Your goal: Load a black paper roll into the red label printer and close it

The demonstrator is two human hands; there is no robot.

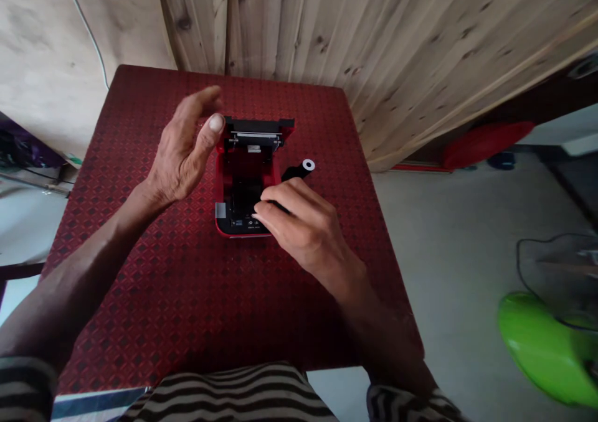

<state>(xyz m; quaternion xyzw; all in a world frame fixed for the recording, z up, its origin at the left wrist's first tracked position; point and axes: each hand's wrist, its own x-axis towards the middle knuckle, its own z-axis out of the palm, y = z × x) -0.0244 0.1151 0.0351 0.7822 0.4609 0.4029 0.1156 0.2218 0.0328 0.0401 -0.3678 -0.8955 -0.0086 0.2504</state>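
A small red and black receipt printer [247, 227] sits on the table with its lid [259, 126] raised and its dark inner bay showing. My left hand [180, 151] is at the lid's left edge, fingers apart and thumb up against or just beside the lid; contact is hard to tell. Over the printer's right front edge, my right hand [303, 223] has its fingers curled and pinched together. What they hold, if anything, is hidden. Just beyond that hand, right of the printer, lies a small paper roll [308, 165] with a white ring end and a dark side.
The table [187, 310] wears a dark red patterned cover. A wooden plank wall [299, 23] stands behind it, and a white cable [88, 33] hangs at the left. On the floor to the right is a bright green rounded object [542, 347]; a red one [486, 145] is farther back.
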